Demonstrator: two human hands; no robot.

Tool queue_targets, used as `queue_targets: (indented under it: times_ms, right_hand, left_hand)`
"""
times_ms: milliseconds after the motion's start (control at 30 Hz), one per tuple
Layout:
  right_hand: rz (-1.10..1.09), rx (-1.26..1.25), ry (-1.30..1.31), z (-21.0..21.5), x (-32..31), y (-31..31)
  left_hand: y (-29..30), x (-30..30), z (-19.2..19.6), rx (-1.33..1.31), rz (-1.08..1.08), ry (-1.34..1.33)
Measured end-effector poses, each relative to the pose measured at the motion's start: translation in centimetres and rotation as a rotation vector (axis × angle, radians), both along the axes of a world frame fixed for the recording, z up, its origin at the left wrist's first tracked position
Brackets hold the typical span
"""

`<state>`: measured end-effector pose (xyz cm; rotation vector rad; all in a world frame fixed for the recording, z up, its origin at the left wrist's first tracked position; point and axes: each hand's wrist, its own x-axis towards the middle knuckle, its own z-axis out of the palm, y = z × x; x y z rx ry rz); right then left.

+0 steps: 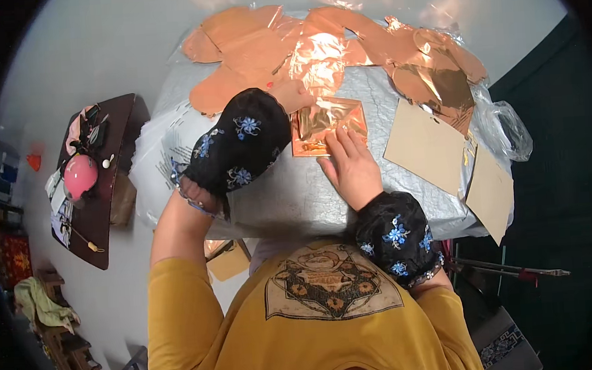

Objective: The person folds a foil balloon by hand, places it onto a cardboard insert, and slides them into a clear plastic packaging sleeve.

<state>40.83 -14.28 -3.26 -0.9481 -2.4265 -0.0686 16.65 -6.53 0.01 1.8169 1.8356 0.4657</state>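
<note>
A square piece covered in shiny copper-coloured foil (353, 114) lies on the table in front of me. At its upper left corner my left hand (292, 95) is closed, its fingertips pinching the foil edge; the sleeve cover hides part of that hand. My right hand (353, 169) rests with outstretched fingers on the lower right part of the foil square. Just beyond it, a crinkled sheet of copper foil (318, 55) catches the light. Two plain beige cardboard sheets (424, 146) lie to the right of my right hand.
Copper-coloured cut-out shapes (246, 42) spread along the table's far side. A silvery plastic cover (276, 200) drapes the table, with clear plastic (507, 131) bunched at its right. Left stands a dark side table (114, 148) with a pink round object (80, 174). A dark green curtain (558, 142) hangs right.
</note>
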Motion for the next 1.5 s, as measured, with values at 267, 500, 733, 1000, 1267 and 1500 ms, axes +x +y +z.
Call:
queue_targets:
  times_ms: [267,500,733,1000,1267,1500]
  right_hand:
    - [0.027,0.035,0.007,0.8,-0.5,0.1]
    - [0.068,0.192,-0.116,0.1,-1.5,0.5]
    - [-0.126,-0.324,0.506,4.8,4.0,2.8]
    - [-0.031,-1.108,1.5,3.4,11.6,2.8]
    - [-0.205,-1.429,1.559,1.3,15.3,-0.6]
    - [-0.236,-1.471,1.656,-0.3,17.5,-1.2]
  left_hand:
    - [0.7,-1.9,-2.2,-0.206,0.127,-0.583]
    - [2.1,-4.6,-5.3,-0.393,0.223,-0.946]
    - [-1.7,1.4,2.8,-0.251,0.224,-1.18]
    - [-4.5,11.6,2.0,-0.536,-0.089,-1.323]
    - [-3.7,15.4,-0.5,-0.505,-0.116,-1.282]
    - [-2.8,16.3,0.4,-0.518,-0.225,-1.183]
